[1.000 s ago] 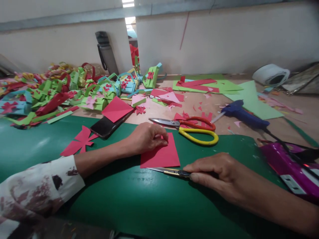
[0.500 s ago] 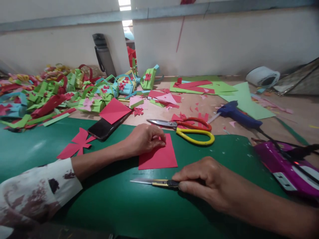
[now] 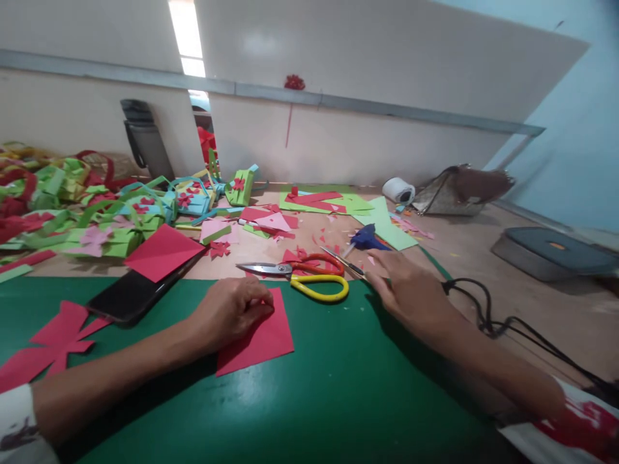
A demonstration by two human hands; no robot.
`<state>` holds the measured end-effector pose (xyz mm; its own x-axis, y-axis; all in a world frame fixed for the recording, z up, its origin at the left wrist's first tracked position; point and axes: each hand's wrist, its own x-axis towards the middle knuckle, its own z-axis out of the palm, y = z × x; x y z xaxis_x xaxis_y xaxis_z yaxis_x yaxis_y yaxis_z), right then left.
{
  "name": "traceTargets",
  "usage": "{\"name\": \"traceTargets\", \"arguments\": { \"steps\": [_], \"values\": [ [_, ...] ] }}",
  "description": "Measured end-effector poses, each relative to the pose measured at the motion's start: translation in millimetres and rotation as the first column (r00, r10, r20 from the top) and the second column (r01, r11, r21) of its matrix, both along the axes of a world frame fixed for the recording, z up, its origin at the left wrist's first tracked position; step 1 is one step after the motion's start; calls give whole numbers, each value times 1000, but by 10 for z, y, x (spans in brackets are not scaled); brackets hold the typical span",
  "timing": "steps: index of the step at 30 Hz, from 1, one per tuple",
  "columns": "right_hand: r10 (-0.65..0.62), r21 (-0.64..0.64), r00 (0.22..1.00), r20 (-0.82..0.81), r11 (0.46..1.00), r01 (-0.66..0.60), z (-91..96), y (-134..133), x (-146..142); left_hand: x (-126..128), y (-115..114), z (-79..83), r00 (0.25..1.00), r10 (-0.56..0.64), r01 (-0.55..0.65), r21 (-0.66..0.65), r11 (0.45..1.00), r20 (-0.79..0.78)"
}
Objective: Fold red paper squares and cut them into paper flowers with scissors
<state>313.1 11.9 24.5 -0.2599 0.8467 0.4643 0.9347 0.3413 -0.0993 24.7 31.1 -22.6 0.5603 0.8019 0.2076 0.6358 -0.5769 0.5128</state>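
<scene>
My left hand (image 3: 232,314) rests with curled, closed fingers on a red paper square (image 3: 267,333), holding it on the green mat (image 3: 309,406). Its fingertips cover the paper's upper part. My right hand (image 3: 411,290) is closed around a utility knife (image 3: 351,265), raised beyond the mat's far edge, its blade pointing up and left. Between the hands lie scissors (image 3: 321,296) with one red and one yellow handle. A blue glue gun (image 3: 368,238) is just behind my right hand, partly covered by it.
A phone (image 3: 130,298) lies at left under another red paper square (image 3: 164,252), near a red paper flower (image 3: 60,341). Small paper bags (image 3: 113,241) pile up behind. Further off are a bottle (image 3: 146,138), green sheets (image 3: 387,224), a tape roll (image 3: 398,191) and black cables (image 3: 483,309).
My right hand has carried the utility knife away from the mat's front, up past the scissors toward the glue gun. The view has swung right; my left hand stays on the red paper.
</scene>
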Motion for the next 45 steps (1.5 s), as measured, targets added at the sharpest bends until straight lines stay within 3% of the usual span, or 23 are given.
{"name": "traceTargets", "arguments": {
  "steps": [1, 3, 5, 6, 8, 10, 14, 17, 23, 27, 33, 39, 42, 45],
  "values": [
    [43, 44, 998, 40, 998, -44, -26, -20, -47, -11, -5, -1, 1000, -9, 9, 4, 1000, -1],
    [237, 91, 958, 160, 963, -253, -62, -109, -194, -39, -15, -7, 999, -32, 32, 14, 999, 6],
    [524, 79, 763, 378, 803, -591, -80, -221, -369, -71, -27, -16, 998, -58, 57, 34, 998, 18],
    [573, 55, 694, 437, 753, -656, -85, -268, -453, -86, -34, -19, 997, -69, 68, 45, 997, 22],
    [621, -18, 560, 548, 679, -734, -90, -322, -593, -108, -51, -19, 996, -88, 86, 59, 994, 22],
    [636, -86, 475, 608, 648, -757, -87, -326, -690, -120, -67, -11, 994, -105, 104, 58, 993, 20],
    [660, -113, 389, 643, 584, -804, -79, -271, -785, -122, -78, 6, 994, -108, 107, 25, 994, 32],
    [675, -95, 403, 618, 573, -814, -99, -238, -808, -128, -72, 14, 993, -110, 109, 17, 994, 50],
    [725, -67, 551, 414, 628, -775, -162, -194, -803, -154, -216, 185, 990, -130, 129, -19, 992, -63],
    [725, -9, 620, 299, 652, -758, -183, -167, -795, -149, -405, 230, 971, -130, 150, 92, 984, -200],
    [739, -36, 648, 184, 664, -747, -220, -156, -776, -153, -520, 139, 911, -163, 270, 250, 930, -378],
    [688, 1, 705, 171, 716, -698, -237, -106, -740, -219, -474, 235, 931, -277, 359, 467, 808, -236],
    [700, 56, 685, 204, 690, -722, -228, -112, -722, -248, -450, 239, 924, -302, 380, 464, 800, -236],
    [713, 87, 650, 261, 653, -752, -221, -169, -721, -251, -471, 226, 947, -203, 304, 487, 819, -250]
  ]
}}
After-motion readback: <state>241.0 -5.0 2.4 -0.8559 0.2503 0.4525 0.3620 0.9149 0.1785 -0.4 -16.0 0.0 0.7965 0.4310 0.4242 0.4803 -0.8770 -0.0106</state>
